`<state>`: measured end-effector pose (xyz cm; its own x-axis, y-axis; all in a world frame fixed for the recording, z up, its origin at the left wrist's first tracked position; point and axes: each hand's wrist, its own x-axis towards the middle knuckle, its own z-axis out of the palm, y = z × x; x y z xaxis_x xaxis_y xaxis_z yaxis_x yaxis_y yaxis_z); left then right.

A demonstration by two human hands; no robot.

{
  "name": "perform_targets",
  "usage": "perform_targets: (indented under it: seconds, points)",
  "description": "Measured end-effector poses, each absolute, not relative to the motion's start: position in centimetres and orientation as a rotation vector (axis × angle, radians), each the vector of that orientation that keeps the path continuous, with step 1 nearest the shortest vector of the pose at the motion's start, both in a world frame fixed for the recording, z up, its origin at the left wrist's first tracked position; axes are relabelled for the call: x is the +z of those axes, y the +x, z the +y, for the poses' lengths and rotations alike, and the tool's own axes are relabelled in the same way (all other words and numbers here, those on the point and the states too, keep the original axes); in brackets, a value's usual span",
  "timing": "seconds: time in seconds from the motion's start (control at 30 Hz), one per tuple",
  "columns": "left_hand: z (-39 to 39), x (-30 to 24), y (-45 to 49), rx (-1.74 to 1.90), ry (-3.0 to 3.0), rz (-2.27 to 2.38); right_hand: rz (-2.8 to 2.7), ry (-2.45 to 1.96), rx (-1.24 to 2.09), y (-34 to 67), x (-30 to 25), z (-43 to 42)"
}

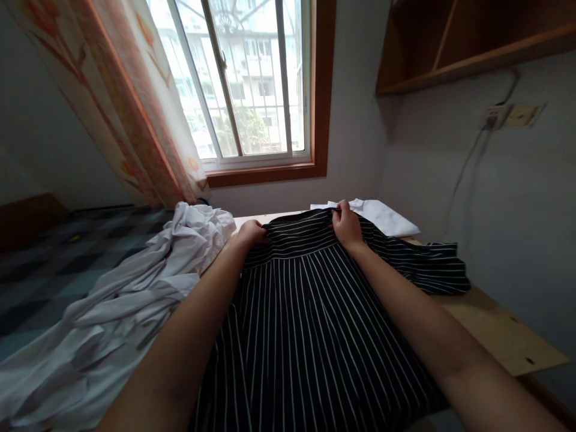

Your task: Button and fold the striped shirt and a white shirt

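A black shirt with thin white stripes [310,318] lies spread toward me, its stripes running sideways across the top band and lengthwise below. At the far left corner of that band, my left hand [253,233] is closed on the fabric. My right hand [346,225] pinches the upper edge farther right, thumb side up. The cloth between both hands is stretched fairly flat. One striped sleeve [427,264] reaches out to the right, past my right forearm. The near end of the shirt runs out of view at the bottom.
Crumpled white clothing [135,306] is heaped on the left, beside a checked bedspread [40,264]. Folded white cloth [382,217] lies behind the shirt on a wooden board [504,330]. Beyond are a window [252,90], a curtain [135,108], a shelf [477,66] and a plugged-in cord [468,159].
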<state>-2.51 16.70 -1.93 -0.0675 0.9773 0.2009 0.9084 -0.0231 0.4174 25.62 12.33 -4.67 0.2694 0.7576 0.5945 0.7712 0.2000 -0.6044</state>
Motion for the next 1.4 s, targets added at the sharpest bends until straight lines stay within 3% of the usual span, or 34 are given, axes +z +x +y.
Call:
perform_targets:
  seconds: [0.27, 0.43, 0.53, 0.7, 0.97, 1.2, 1.4]
  points:
    - [17.6, -0.8, -1.7, 0.897, 2.175, 2.149, -1.547, -1.556, -0.085, 25.0, -4.9, 15.6]
    - [16.5, -5.2, -1.1, 0.679, 2.250, 2.101, -1.704, -1.749, 0.167, 24.5, -8.1, 16.0]
    - [14.9, -7.1, -0.3, 0.592, 2.303, 2.120, -1.853, -1.767, 0.156, 24.0, -8.4, 15.2]
    - [11.1, -7.8, 1.4, 0.450, 2.373, 2.101, -2.085, -1.791, 0.049, 22.0, -7.3, 12.4]
    - [7.5, -9.3, -0.6, 0.205, 2.372, 2.105, -2.162, -1.976, 0.257, 21.9, -10.0, 9.1]
    - [7.1, -9.3, -3.0, 0.136, 2.553, 1.885, -2.214, -1.872, 0.189, 23.4, -11.3, 8.5]
    - [5.4, -7.6, -2.1, 0.219, 2.755, 1.962, -2.285, -1.875, -0.010, 22.7, -9.6, 7.7]
